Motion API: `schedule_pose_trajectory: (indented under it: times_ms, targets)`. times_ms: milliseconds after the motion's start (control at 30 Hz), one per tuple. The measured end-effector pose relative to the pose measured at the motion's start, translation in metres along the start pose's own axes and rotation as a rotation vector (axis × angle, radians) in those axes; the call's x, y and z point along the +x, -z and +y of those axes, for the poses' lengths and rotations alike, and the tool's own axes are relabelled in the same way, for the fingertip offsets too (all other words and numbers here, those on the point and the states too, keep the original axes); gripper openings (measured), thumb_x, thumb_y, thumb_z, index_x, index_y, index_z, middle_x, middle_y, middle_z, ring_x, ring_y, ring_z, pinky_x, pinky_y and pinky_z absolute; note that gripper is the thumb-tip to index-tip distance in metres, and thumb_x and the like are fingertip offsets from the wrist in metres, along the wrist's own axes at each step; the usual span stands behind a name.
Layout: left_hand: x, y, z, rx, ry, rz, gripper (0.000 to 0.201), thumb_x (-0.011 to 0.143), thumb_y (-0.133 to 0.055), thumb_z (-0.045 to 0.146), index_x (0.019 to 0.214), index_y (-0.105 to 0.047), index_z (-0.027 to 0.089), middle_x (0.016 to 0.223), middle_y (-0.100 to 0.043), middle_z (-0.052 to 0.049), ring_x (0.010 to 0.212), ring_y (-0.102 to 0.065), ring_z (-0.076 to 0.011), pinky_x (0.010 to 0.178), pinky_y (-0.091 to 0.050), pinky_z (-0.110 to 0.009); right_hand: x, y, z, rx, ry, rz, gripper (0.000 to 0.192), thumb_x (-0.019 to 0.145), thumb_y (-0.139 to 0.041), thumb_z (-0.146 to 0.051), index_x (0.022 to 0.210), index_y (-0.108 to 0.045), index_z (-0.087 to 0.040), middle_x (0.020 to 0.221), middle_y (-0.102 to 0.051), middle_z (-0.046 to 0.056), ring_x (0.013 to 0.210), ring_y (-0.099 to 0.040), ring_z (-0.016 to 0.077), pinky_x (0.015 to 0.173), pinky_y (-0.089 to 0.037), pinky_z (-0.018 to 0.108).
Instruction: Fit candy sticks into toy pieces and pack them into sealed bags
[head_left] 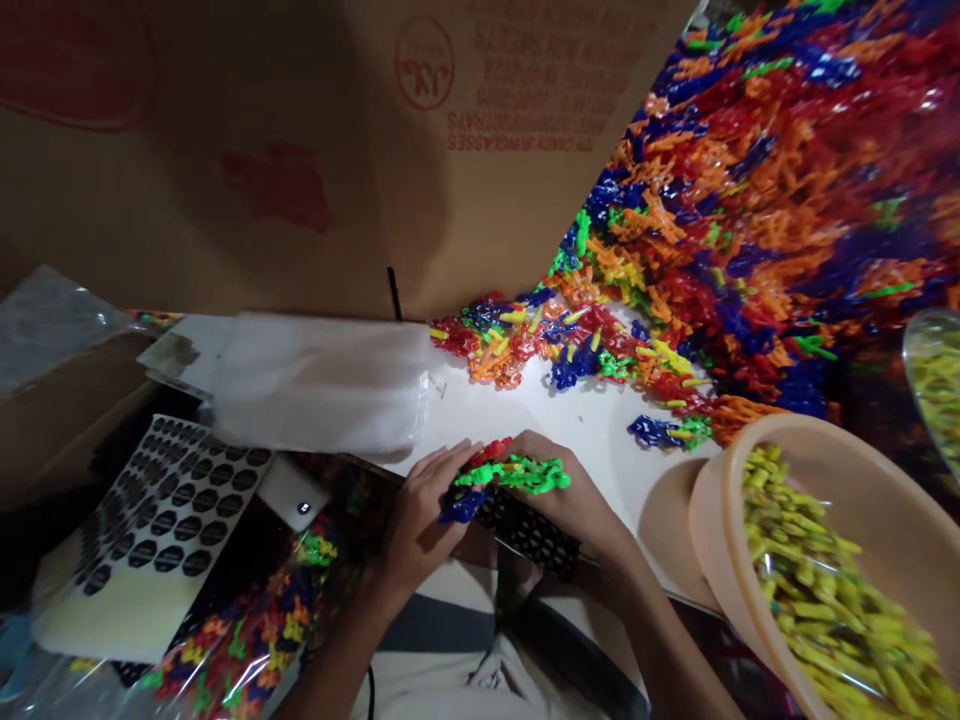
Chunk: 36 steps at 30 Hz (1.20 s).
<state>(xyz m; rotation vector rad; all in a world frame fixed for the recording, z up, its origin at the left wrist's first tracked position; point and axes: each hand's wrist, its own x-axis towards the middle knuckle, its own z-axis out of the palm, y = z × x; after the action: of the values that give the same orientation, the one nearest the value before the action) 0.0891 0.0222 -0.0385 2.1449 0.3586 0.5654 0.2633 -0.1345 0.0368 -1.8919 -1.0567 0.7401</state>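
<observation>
Head view: both hands meet at the near edge of the white table [570, 420]. Left hand [420, 520] and right hand [577, 500] are pinched together around a small bunch of plastic pieces [510, 472], with green, red and blue ones visible. Bunch's long axis runs roughly left-right, slightly tilted: blue end low toward the left hand, green end toward the right hand. Fingers of both hands curl closed on it, not spread. Under the hands sits a black perforated strip [532, 535], touching or just below the bunch; cannot tell which.

Beyond the hands, a big heap of mixed coloured pieces [750, 200] spills onto the table from the right. Tan bowl [720, 500] of yellow pieces [832, 590] sits right of the right hand. Clear bag stack [315, 385] lies left of the hands, sticker sheet with dark hexagons [161, 510] further left. Cardboard box wall [300, 150] behind.
</observation>
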Motion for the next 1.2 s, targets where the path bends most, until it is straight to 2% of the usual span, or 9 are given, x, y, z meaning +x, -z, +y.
schedule_pose_trajectory:
  times_ms: [133, 267, 400, 633, 867, 1067, 1200]
  targets:
    - [0.002, -0.002, -0.002, 0.057, -0.027, 0.027, 0.043, 0.108, -0.068, 0.021, 0.151, -0.075, 0.026, 0.146, -0.083, -0.008, 0.133, -0.08, -0.0291, 0.126, -0.06, -0.053, 0.008, -0.001, 0.006, 0.018, 0.074, -0.023, 0.008, 0.105, -0.067, -0.028, 0.102, -0.073, -0.024, 0.107, -0.075, 0.005, 0.099, -0.073, 0.0235, 0.093, -0.059, 0.034]
    - [0.004, -0.002, -0.001, 0.055, -0.042, 0.027, 0.043, 0.107, -0.067, 0.018, 0.148, -0.076, 0.025, 0.144, -0.084, -0.008, 0.133, -0.08, -0.0284, 0.122, -0.063, -0.051, 0.01, 0.0, 0.01, -0.006, 0.1, -0.048, 0.008, 0.105, -0.066, -0.024, 0.103, -0.074, -0.024, 0.104, -0.074, 0.004, 0.095, -0.072, 0.0226, 0.089, -0.056, 0.033]
    - [0.006, -0.004, 0.001, 0.088, -0.086, 0.092, 0.04, 0.106, -0.068, 0.015, 0.144, -0.078, 0.022, 0.139, -0.086, -0.01, 0.128, -0.083, -0.0278, 0.118, -0.066, -0.049, 0.008, 0.002, 0.013, -0.021, 0.115, -0.057, 0.008, 0.105, -0.068, -0.022, 0.104, -0.075, -0.024, 0.101, -0.073, 0.002, 0.091, -0.072, 0.0208, 0.084, -0.055, 0.03]
    - [0.006, -0.007, 0.0, 0.111, -0.147, 0.147, 0.041, 0.103, -0.072, 0.013, 0.142, -0.079, 0.024, 0.136, -0.087, -0.01, 0.122, -0.086, -0.0282, 0.114, -0.068, -0.048, 0.01, 0.007, 0.012, -0.086, 0.148, -0.111, 0.011, 0.103, -0.071, -0.016, 0.11, -0.075, -0.024, 0.105, -0.073, 0.003, 0.093, -0.072, 0.0201, 0.084, -0.052, 0.029]
    - [0.008, -0.003, 0.001, 0.072, -0.155, 0.103, 0.045, 0.098, -0.071, 0.007, 0.14, -0.078, 0.024, 0.136, -0.087, -0.01, 0.126, -0.084, -0.0284, 0.112, -0.069, -0.05, 0.014, 0.0, 0.003, -0.171, 0.119, -0.122, 0.018, 0.1, -0.071, -0.01, 0.091, -0.064, -0.023, 0.09, -0.063, -0.001, 0.078, -0.061, 0.0165, 0.074, -0.043, 0.028]
    - [0.005, -0.003, 0.002, 0.105, -0.194, 0.128, 0.039, 0.105, -0.068, 0.012, 0.142, -0.075, 0.022, 0.136, -0.087, -0.011, 0.125, -0.085, -0.0285, 0.113, -0.068, -0.051, 0.014, -0.003, 0.004, -0.192, 0.11, -0.084, 0.019, 0.1, -0.069, -0.009, 0.089, -0.064, -0.022, 0.09, -0.065, -0.001, 0.08, -0.067, 0.0169, 0.075, -0.048, 0.026]
    - [0.004, 0.008, 0.005, 0.058, -0.196, 0.01, 0.047, 0.106, -0.066, 0.018, 0.153, -0.068, 0.02, 0.143, -0.083, -0.013, 0.135, -0.08, -0.0293, 0.119, -0.064, -0.053, 0.014, -0.001, 0.002, -0.21, 0.119, -0.094, 0.012, 0.106, -0.069, -0.016, 0.095, -0.07, -0.023, 0.095, -0.072, 0.001, 0.084, -0.072, 0.0173, 0.078, -0.055, 0.026]
